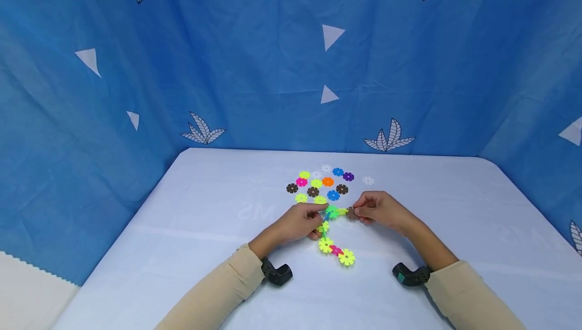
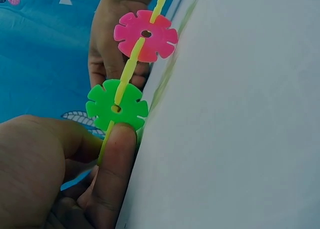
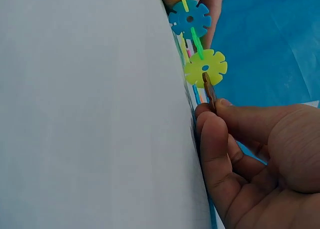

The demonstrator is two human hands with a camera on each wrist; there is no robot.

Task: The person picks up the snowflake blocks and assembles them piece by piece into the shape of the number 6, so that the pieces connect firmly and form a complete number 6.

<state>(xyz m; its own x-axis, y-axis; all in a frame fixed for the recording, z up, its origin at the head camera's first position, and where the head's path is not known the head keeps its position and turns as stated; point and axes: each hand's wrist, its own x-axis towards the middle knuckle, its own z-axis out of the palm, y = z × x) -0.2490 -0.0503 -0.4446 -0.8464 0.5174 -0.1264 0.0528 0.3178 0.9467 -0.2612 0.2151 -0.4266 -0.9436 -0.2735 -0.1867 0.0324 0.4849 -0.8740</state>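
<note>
A chain of slotted flower-shaped plastic discs bends between the two hands. In the head view my left hand [image 1: 296, 222] pinches a yellow disc [image 1: 324, 227] in the middle of it. The left wrist view has a green disc [image 2: 100, 107] beside those fingers, with yellow and pink discs [image 2: 127, 31] beyond. At the chain's far right end, my right hand [image 1: 378, 210] pinches a brown disc [image 1: 350, 214] between thumb and fingers. Seen from the right wrist, this brown disc meets a yellow disc [image 3: 212, 64] edge-on; a blue disc [image 3: 180, 20] sits further along.
Loose discs in several colours lie flat behind the hands, among them an orange one [image 1: 328, 182], a purple one [image 1: 348, 176] and a white one [image 1: 368, 180]. They rest on a white-covered table [image 1: 182, 269]. A blue curtain [image 1: 254, 57] hangs behind it.
</note>
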